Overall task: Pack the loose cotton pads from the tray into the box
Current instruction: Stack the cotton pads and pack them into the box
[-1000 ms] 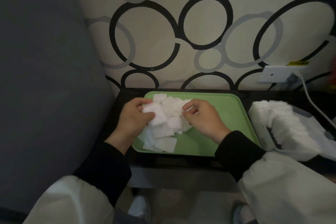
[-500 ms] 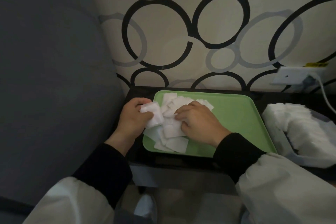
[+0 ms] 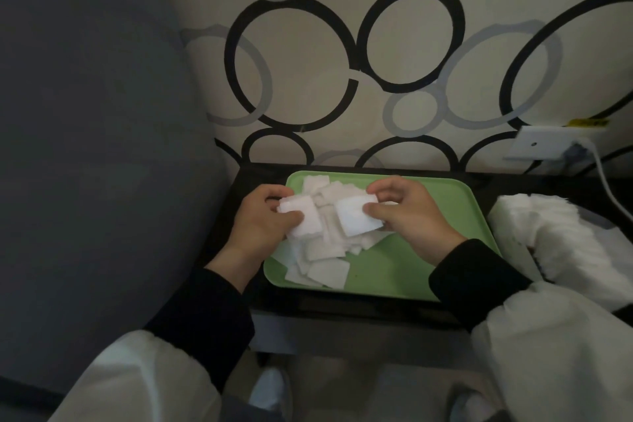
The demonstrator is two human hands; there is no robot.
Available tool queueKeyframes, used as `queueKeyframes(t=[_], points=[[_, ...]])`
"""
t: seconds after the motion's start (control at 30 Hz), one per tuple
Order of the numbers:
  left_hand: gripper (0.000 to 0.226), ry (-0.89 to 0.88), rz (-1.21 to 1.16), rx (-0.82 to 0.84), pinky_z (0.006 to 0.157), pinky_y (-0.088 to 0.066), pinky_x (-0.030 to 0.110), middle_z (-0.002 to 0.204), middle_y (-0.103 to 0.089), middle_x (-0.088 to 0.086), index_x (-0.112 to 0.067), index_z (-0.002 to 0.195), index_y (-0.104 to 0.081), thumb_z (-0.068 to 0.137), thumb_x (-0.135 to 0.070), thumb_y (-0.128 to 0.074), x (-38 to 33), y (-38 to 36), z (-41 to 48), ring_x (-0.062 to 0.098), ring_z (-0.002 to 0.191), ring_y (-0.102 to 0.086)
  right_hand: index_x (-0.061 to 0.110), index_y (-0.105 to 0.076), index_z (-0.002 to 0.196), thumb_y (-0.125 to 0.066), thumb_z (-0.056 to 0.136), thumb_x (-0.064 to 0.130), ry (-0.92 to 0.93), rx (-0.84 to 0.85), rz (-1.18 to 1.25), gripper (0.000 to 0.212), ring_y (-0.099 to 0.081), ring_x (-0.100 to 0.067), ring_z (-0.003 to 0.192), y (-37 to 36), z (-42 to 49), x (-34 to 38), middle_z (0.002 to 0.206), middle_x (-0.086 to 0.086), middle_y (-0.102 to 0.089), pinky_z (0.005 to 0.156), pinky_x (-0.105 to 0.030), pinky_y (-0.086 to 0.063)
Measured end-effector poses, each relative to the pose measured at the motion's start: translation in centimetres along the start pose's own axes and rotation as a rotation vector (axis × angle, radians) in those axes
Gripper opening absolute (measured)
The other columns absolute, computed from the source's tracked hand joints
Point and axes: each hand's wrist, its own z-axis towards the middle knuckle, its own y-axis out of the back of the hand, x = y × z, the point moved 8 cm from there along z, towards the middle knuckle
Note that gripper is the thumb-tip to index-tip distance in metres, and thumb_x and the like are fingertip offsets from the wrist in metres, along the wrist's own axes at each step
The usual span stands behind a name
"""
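Observation:
A green tray [image 3: 445, 216] lies on a dark table, with a heap of loose white square cotton pads [image 3: 322, 260] on its left half. My left hand [image 3: 263, 226] grips a small stack of pads [image 3: 303, 217] above the heap's left side. My right hand [image 3: 407, 212] pinches another pad [image 3: 356, 221] between thumb and fingers just above the heap's middle. To the right of the tray stands the box [image 3: 513, 250], packed with rows of white pads [image 3: 565, 243]; my right sleeve hides its near part.
The dark table [image 3: 342, 301] sits against a wall patterned with circles. A grey cushion [image 3: 96, 147] fills the left side. A white wall socket [image 3: 548, 147] with a plugged cable hangs at the right. Shoes show on the floor below.
My right hand has lifted off the heap with a pad pinched in its fingers. My left hand still holds its stack at about the same spot. The camera has shifted a little.

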Motion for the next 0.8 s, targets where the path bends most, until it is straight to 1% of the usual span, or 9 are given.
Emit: queueKeyframes(t=[0.1,0.2,0.27,0.33,0.43,0.53,0.57,0.67,0.8], points=[[0.039,-0.009,0.003,0.006,0.071,-0.057,0.033,0.107,-0.070,0.006,-0.023,0.111,-0.063,0.079,-0.007,-0.078,-0.6,-0.7,-0.2,0.024,0.097,-0.069,0.017,-0.063,0.109,-0.070,0.084,-0.003,0.001,0.032,0.149,0.033,-0.068,-0.023,0.084,0.3,-0.2,0.4,0.085,-0.002,-0.070,0.079,-0.044,-0.055],[0.041,-0.001,-0.021,0.025,0.069,-0.057,0.030,0.105,-0.070,0.006,-0.020,0.116,-0.062,0.080,-0.008,-0.078,-1.3,-1.6,-0.7,0.023,0.095,-0.069,0.014,-0.062,0.115,-0.067,0.085,-0.006,0.011,0.129,0.281,0.036,-0.068,-0.026,0.087,0.1,-0.8,1.4,0.091,-0.010,-0.071,0.084,-0.045,-0.054],[0.039,0.001,-0.052,0.059,0.068,-0.058,0.031,0.104,-0.072,0.008,-0.020,0.114,-0.063,0.081,-0.008,-0.078,-1.6,-2.6,-1.0,0.024,0.093,-0.071,0.012,-0.061,0.116,-0.068,0.084,-0.007,0.016,0.187,0.308,0.038,-0.069,-0.027,0.089,-0.2,-1.2,1.8,0.091,-0.012,-0.071,0.085,-0.045,-0.056],[0.037,0.005,-0.090,0.094,0.068,-0.058,0.030,0.103,-0.074,0.010,-0.016,0.115,-0.065,0.081,-0.008,-0.078,-1.8,-3.6,-1.4,0.024,0.090,-0.072,0.011,-0.062,0.115,-0.072,0.081,-0.005,0.030,0.212,0.269,0.040,-0.071,-0.026,0.088,-0.3,-1.5,2.0,0.088,-0.009,-0.073,0.081,-0.043,-0.059],[0.031,0.016,-0.145,0.157,0.074,-0.060,0.031,0.099,-0.076,0.008,-0.012,0.114,-0.068,0.084,-0.010,-0.076,-2.3,-5.4,-2.0,0.022,0.092,-0.073,0.009,-0.062,0.114,-0.078,0.076,-0.002,0.058,0.182,0.180,0.042,-0.071,-0.023,0.082,0.1,-1.6,2.0,0.085,-0.007,-0.072,0.073,-0.036,-0.059],[0.013,0.025,-0.209,0.232,0.073,-0.060,0.030,0.092,-0.077,0.004,-0.018,0.097,-0.071,0.087,-0.010,-0.072,-2.9,-7.0,-2.6,0.019,0.090,-0.073,0.009,-0.064,0.110,-0.081,0.074,0.000,0.073,0.130,0.124,0.041,-0.071,-0.021,0.078,0.8,-1.6,2.1,0.082,-0.005,-0.071,0.071,-0.036,-0.061],[0.010,0.024,-0.218,0.249,0.073,-0.060,0.029,0.093,-0.078,0.004,-0.019,0.096,-0.072,0.088,-0.012,-0.071,-3.0,-7.4,-2.7,0.019,0.091,-0.073,0.008,-0.064,0.110,-0.081,0.074,-0.001,0.074,0.114,0.119,0.041,-0.070,-0.020,0.077,1.1,-1.7,2.1,0.082,-0.005,-0.070,0.071,-0.037,-0.061],[0.011,0.017,-0.220,0.290,0.075,-0.060,0.030,0.096,-0.077,0.005,-0.016,0.103,-0.071,0.093,-0.014,-0.066,-3.4,-8.4,-3.0,0.018,0.092,-0.074,0.005,-0.063,0.109,-0.080,0.074,-0.002,0.071,0.077,0.120,0.040,-0.070,-0.017,0.074,1.7,-1.7,2.0,0.082,-0.006,-0.069,0.067,-0.035,-0.061],[0.018,0.040,-0.192,0.299,0.074,-0.060,0.030,0.104,-0.075,0.009,-0.011,0.112,-0.070,0.096,-0.014,-0.063,-3.5,-9.3,-3.3,0.022,0.097,-0.073,0.007,-0.064,0.105,-0.082,0.075,0.002,0.045,0.046,0.093,0.035,-0.069,-0.020,0.073,2.1,-1.7,1.3,0.078,-0.003,-0.069,0.068,-0.041,-0.058]])
